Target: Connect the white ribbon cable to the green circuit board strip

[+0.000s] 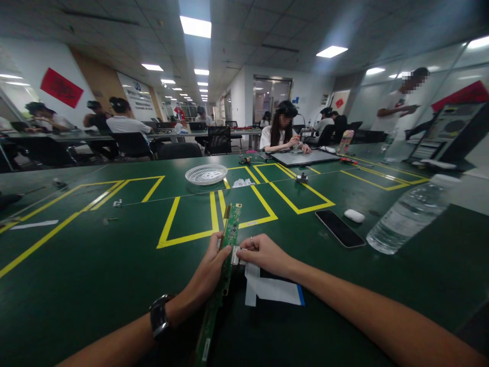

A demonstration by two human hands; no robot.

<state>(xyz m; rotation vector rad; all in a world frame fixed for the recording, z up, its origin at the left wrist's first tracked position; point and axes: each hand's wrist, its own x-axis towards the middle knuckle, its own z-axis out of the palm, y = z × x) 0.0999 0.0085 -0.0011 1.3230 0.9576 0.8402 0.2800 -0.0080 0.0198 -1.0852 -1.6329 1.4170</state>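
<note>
A long, narrow green circuit board (232, 232) stands tilted above the table, its lower end running toward the bottom of the view. My left hand (211, 262) is wrapped round it near the middle, thumb on the front face. At the board's right edge, my right hand (264, 253) pinches the end of a white flat ribbon cable (277, 289) beside a pale connector. The cable hangs down folded, with a blue strip at its far end. Whether the cable's end sits inside the connector is hidden by my fingers.
On the green table (126, 285) are yellow tape outlines, a white plastic basket (206, 175), a phone (339, 228), a white earbud case (354, 216) and a tilted-looking water bottle (410, 216). Across the table a person (284, 130) works by a flat dark panel (305, 157).
</note>
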